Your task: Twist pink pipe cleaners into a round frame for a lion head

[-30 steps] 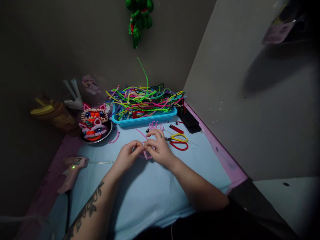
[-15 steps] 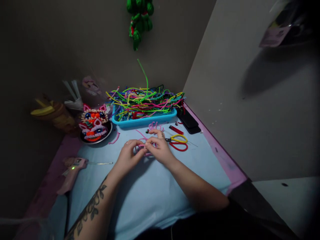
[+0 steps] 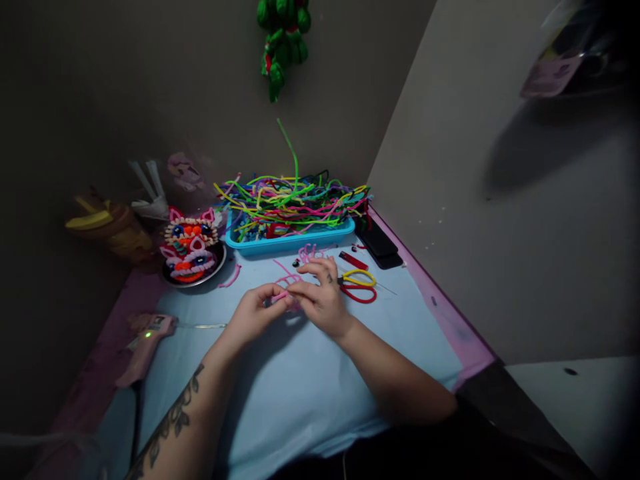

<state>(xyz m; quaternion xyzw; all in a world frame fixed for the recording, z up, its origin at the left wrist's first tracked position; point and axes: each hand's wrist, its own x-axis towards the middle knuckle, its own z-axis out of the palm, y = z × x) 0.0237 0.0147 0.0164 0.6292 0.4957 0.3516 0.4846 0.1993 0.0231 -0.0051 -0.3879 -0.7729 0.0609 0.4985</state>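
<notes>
Since half a second ago, the left hand (image 3: 257, 310) and right hand (image 3: 323, 300) have shifted slightly over the pink strand (image 3: 283, 295), and the right hand now covers more of the scissors' metal part.

At far left lies the glue gun (image 3: 143, 353), its green light lit. If it is hot, a careless swing of the left forearm could knock it or snag its cord. The clear stick (image 3: 203, 326) ends just beside the left wrist; I cannot tell whether they touch. Beyond, the bowl (image 3: 220, 268) holds two bright fuzzy faces, their tops above its rim; a bump could tip them out.

Mid-table, the pink strand is between the hands, with more pink pieces beyond and below. The left thumb and forefinger are clamped on it. The right fingertips bunch at its end, but their grip is hidden, so I cannot tell how firmly they press. Uneven pressure might kink the strand or let it slip. The tray (image 3: 290, 244) behind is heaped high; a brushed stem could drag others out.

Right of the hands, the scissors (image 3: 360, 287) lie close enough to catch a knuckle, with the lighter (image 3: 354, 261) just beyond.
</notes>
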